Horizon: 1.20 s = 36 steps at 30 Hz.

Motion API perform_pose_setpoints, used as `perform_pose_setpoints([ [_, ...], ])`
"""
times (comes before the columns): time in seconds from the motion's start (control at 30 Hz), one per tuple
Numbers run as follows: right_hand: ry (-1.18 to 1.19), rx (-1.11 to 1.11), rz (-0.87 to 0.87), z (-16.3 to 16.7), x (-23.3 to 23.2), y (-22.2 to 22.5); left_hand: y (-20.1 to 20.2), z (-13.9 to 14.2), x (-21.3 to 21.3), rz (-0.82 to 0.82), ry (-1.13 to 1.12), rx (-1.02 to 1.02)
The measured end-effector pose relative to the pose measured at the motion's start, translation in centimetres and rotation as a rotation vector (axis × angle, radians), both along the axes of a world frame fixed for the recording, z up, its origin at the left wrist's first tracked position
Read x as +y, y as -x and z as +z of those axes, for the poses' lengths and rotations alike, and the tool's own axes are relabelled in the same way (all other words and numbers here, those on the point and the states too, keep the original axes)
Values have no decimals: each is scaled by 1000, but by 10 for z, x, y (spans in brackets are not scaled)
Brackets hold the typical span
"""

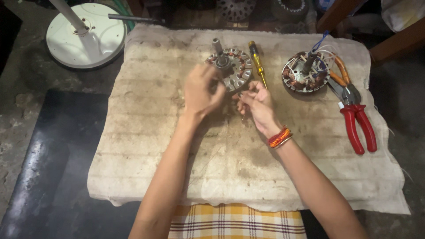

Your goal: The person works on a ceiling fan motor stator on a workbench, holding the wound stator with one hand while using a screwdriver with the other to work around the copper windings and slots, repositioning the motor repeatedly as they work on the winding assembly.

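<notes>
Sitting over a worn, dirty cloth pad (186, 146), both hands are bunched up right at the near edge of a round motor stator (231, 66) with copper windings and a short shaft poking up from its middle. That stator is the landmark here. The left hand (201, 90) is touching its near left rim, fingers curled in loosely, though the shot is blurry and I can't tell if they're actually pinching anything. The right hand (256, 104) sits just below the stator's near right edge with fingertips drawn narrow together, maybe on thin wire, too fine to say for sure. A red and orange bangle (280, 137) is on that wrist. Just right of the stator lies a yellow-handled screwdriver (256, 62), tip pointing toward the right hand. Further right is a second wound stator (305, 73) with a shaft and loose wires, and beyond it red-handled pliers (356, 119) with an orange-handled tool (340, 73) beside them. Well off to the stator's left, on the floor, sits a white round fan base (86, 37). Nearest the camera, checked yellow fabric (237, 221).
</notes>
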State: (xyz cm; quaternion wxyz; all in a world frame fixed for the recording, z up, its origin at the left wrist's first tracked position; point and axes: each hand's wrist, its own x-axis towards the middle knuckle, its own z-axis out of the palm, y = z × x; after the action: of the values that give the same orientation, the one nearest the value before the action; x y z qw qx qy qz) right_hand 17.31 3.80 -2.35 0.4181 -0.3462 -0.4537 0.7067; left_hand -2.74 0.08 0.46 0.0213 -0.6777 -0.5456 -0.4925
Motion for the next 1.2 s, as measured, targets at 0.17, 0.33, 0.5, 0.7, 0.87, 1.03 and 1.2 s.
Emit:
perform_pose_setpoints([
  [0.17,-56,-35,3,-3,0,-3,-7,9,-4,-224,-5,138],
  [0.33,-109,-55,26,-2,2,-5,-7,16,-10,-257,89,149],
  [0.5,-68,-48,43,4,5,-10,-8,18,-11,-239,149,140],
  [0.7,144,117,106,9,8,-16,-12,12,-5,-200,135,168],
  [0.87,177,244,215,11,5,-18,-14,4,-3,-138,118,126],
  [1.03,211,375,339,18,6,-24,-15,-2,3,-108,112,60],
  [1.2,181,389,679,32,16,-35,-14,-4,1,-110,59,-134],
])
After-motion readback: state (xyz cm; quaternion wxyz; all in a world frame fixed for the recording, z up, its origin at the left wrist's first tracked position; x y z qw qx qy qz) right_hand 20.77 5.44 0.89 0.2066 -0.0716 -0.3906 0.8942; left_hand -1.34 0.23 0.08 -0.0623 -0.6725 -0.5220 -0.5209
